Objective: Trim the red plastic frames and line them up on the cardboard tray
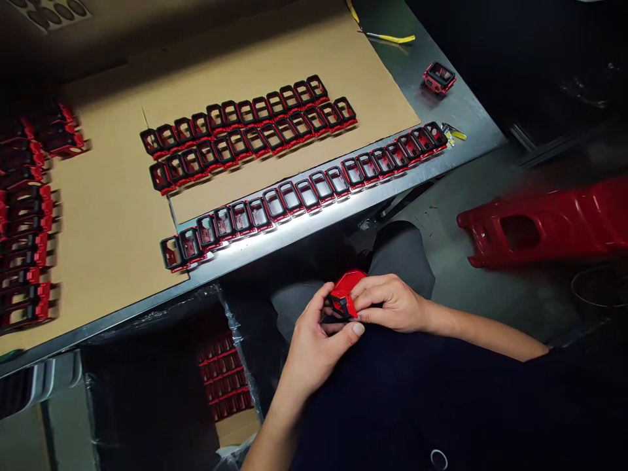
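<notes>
Above my lap, both hands grip one red and black plastic housing (pixel 349 282). My left hand (pixel 321 340) curls around its near left side, with the thumb pointing toward its lower edge. The fingers of my right hand (pixel 392 304) press on its right side and hide part of it. Across the table's front edge runs a long row of similar red and black housings (pixel 289 196), each with a rectangular opening. Two shorter rows of housings (pixel 245 140) stand behind it on the cardboard sheet (pixel 112 216).
More housings (pixel 29 261) are grouped at the far left. One separate housing (pixel 439 78) sits on the metal table (pixel 473 121), near yellow-handled tools (pixel 392 38). A red plastic stool (pixel 564 222) stands at the right. Below the table, an open box holds several rows of housings (pixel 226 376).
</notes>
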{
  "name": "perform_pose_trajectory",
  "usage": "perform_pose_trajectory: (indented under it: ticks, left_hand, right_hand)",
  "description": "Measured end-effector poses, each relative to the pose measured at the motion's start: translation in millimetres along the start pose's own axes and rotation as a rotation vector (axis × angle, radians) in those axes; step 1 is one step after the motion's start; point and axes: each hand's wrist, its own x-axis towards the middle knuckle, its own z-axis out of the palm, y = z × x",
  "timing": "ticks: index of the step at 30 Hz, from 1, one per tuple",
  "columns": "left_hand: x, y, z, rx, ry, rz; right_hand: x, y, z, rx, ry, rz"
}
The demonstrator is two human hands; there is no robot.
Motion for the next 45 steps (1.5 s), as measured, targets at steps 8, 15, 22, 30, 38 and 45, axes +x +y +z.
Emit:
perform_pose_trajectory:
  ticks: [8, 15, 22, 30, 38, 45]
  left_hand:
    - [4, -14, 2.0, 0.191, 0.133, 0.279]
    - [0, -24, 0.7, 0.336, 0.212, 0.590]
    - [2, -23, -1.9, 0.451, 0.220, 0.758]
    - [9, -29, -0.7, 0.530, 0.195, 0.906]
    - [14, -32, 0.8, 0.587, 0.185, 0.995]
    - [15, -28, -0.6, 0.693, 0.199, 1.163]
  right_hand:
    - [3, 1, 3, -0.140, 0.014, -0.103]
    - [5, 1, 4, -0.115, 0.098, -0.062]
    - [2, -5, 1, 0.206, 0.125, 0.325]
    - [8, -15, -2, 0.659, -0.026, 0.574]
    - [9, -14, 3, 0.685, -0.043, 0.548]
    - [7, -4, 0, 0.730, -0.122, 0.448]
